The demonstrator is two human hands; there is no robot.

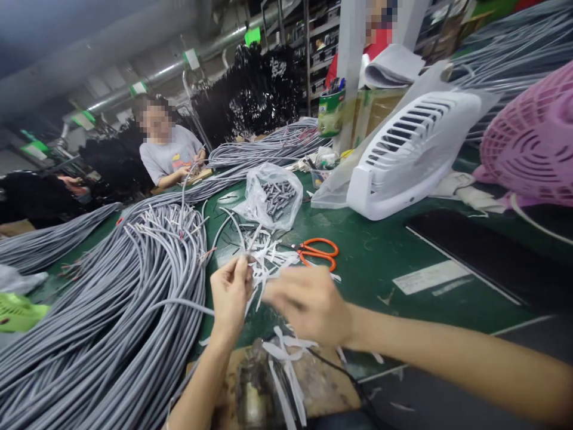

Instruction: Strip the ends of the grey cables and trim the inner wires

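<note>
My left hand [230, 294] is closed, thumb and fingers pinched on a grey cable [190, 304] that comes in from the left. Right beside it is my right hand [313, 304], smeared by motion, so its fingers and anything in them cannot be made out. Beyond both hands lie white paper-like strips [280, 260] and orange-handled scissors [319, 251]. A clear plastic bag [273, 197] of short dark grey tube pieces stands behind them. Below my hands, more white strips [286, 346] lie over a board [322, 382] with a small dark device [255, 388] on it.
A large bundle of grey cables [134, 298] covers the left of the green table [358, 245]. To the right are a white fan [403, 155], a pink fan [532, 137] and a black flat object [483, 257]. Another person [168, 149] sits across at the back left.
</note>
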